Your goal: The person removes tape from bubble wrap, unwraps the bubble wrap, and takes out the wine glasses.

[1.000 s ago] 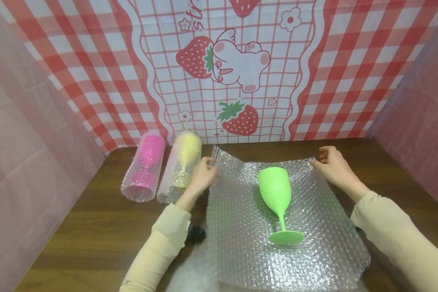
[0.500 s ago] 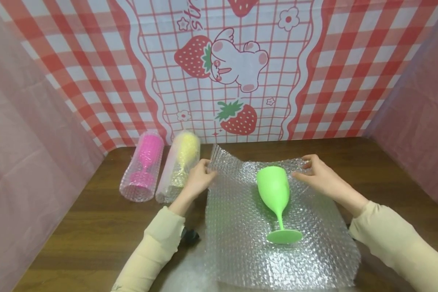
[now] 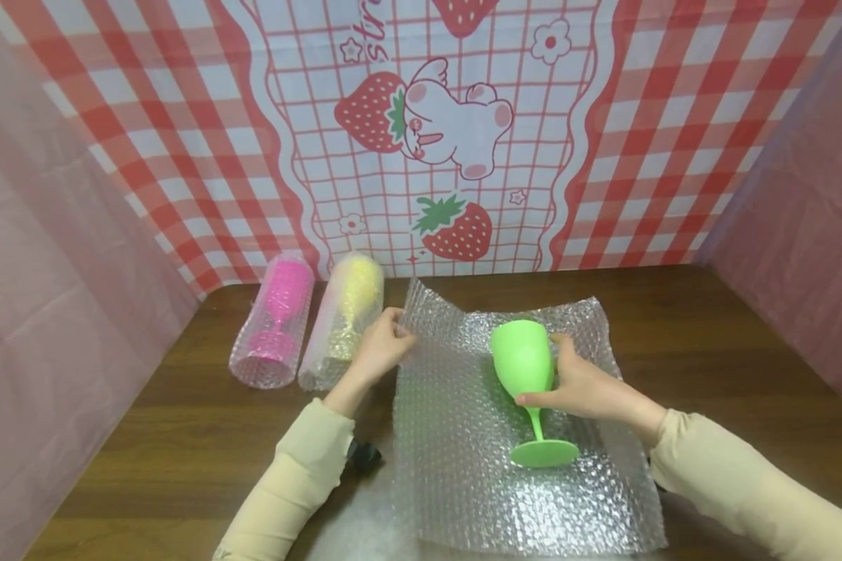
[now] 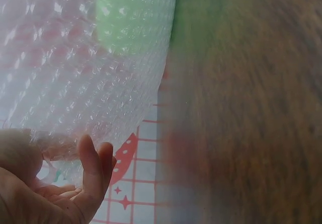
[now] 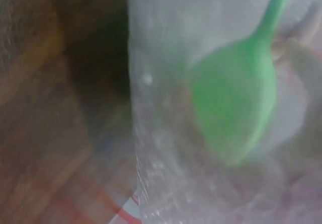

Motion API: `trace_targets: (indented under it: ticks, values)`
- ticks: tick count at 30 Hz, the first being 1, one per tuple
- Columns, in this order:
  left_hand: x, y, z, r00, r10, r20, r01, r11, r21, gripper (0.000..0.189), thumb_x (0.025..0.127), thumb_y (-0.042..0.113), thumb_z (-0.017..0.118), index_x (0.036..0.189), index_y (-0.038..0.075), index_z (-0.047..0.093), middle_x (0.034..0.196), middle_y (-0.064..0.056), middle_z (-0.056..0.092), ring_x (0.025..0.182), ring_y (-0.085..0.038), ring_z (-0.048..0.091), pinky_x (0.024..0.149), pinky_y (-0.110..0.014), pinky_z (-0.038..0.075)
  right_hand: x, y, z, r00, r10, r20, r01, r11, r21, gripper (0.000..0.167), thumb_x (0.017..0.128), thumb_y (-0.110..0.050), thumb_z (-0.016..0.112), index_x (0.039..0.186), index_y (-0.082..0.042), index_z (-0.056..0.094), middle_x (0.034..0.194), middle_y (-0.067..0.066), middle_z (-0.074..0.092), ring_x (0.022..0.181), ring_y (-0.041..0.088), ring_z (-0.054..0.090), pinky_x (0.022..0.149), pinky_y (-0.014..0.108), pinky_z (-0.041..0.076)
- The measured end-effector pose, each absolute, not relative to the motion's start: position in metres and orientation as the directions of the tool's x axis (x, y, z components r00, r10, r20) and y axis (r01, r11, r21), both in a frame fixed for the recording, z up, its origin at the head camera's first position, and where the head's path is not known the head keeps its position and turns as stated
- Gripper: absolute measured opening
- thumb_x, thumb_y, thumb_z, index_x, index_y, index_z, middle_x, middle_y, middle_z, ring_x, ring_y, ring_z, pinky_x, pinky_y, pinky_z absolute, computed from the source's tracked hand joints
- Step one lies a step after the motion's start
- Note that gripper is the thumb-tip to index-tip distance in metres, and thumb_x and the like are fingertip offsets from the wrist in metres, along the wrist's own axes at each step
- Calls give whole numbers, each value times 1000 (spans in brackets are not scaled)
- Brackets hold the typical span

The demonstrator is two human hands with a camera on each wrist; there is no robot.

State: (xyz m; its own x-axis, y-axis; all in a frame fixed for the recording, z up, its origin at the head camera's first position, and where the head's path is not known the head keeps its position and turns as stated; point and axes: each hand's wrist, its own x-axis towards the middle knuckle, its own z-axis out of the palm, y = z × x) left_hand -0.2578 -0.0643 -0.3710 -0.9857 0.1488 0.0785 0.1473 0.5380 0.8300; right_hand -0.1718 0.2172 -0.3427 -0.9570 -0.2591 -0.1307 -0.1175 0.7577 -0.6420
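A green plastic goblet (image 3: 515, 354) lies on a sheet of bubble wrap (image 3: 456, 444), its rim pointing away and its foot near me. My right hand (image 3: 585, 387) holds the goblet's bowl from the right, thumb across its lower front and fingers along its far side. At the sheet's far left corner, my left hand (image 3: 380, 343) pinches the edge. In the left wrist view the bubble wrap (image 4: 80, 88) rises from between that hand's thumb and fingers. The right wrist view is blurred; the goblet (image 5: 234, 93) shows there, with the right hand mostly out of sight.
Left of the sheet, a pink goblet (image 3: 284, 288) and a yellow goblet (image 3: 362, 284) lie rolled in bubble wrap. A small black object (image 3: 365, 456) sits by the left sleeve. A strawberry-print cloth (image 3: 456, 117) hangs behind the wooden table (image 3: 168, 444).
My right hand has let go of the sheet's far right corner and moved left and nearer onto the goblet's bowl. The left hand stays at its corner; the sheet's right side has shifted inward.
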Motion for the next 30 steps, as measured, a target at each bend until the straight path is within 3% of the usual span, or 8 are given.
trace_targets:
  ticks: [6, 12, 14, 23, 30]
  values:
    - [-258, -63, -371, -986, 146, 79, 147, 544, 826, 53, 78, 8, 61, 127, 2, 43, 89, -13, 65, 55, -15, 59, 55, -27, 53, -171, 214, -351, -963, -248, -106, -124, 757, -641, 118, 66, -46, 76, 136, 10, -2, 112, 34, 49, 98, 35, 56, 78, 47, 48]
    - [-258, -63, -371, -987, 143, 77, 144, 549, 823, 53, 78, 8, 61, 127, 2, 43, 90, -14, 65, 54, -14, 59, 54, -27, 52, -171, 212, -356, -955, -236, -179, -37, 695, -718, 122, 65, -32, 80, 137, 6, -10, 115, 39, 39, 76, 26, 60, 55, 34, 53]
    - [-257, -63, -372, -987, 143, 76, 143, 548, 824, 53, 78, 8, 61, 127, 1, 43, 91, -14, 65, 54, -14, 59, 54, -27, 53, -172, 212, -357, -954, -226, -197, -7, 672, -741, 122, 65, -27, 80, 137, 6, -12, 117, 41, 35, 76, 26, 59, 51, 32, 53]
    - [-256, -65, -372, -986, 154, 68, 141, 529, 837, 53, 78, 6, 60, 128, -1, 42, 91, -16, 64, 54, -14, 59, 54, -27, 53, -174, 212, -363, -949, -183, -257, 109, 575, -811, 118, 62, -7, 74, 136, 3, -17, 116, 41, 32, 74, 27, 60, 55, 36, 55]
    - [-256, -65, -372, -986, 152, 72, 143, 529, 836, 53, 78, 7, 60, 127, 0, 42, 92, -15, 64, 55, -15, 59, 54, -27, 53, -174, 216, -364, -950, -162, -267, 128, 578, -806, 115, 61, -3, 69, 137, 2, -17, 117, 40, 30, 82, 31, 56, 60, 37, 54]
